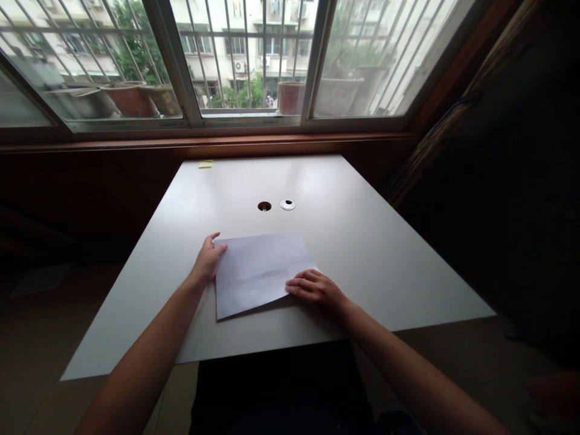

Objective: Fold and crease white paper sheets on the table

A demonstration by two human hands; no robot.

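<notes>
Left hand (209,260) pinches the paper (260,266) by its left edge on the bench (385,260), right hand (317,290) rests at its near-right corner, grip unclear, and I'd expect it light, easily creased, best held by edges.

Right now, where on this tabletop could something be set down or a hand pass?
Right of the paper, a broad bare patch runs to the tabletop's right edge. Another lies between the left hand and the left edge. Crowded: the middle, where both hands, the right hand included, touch the paper, with two round fittings just beyond.
</notes>
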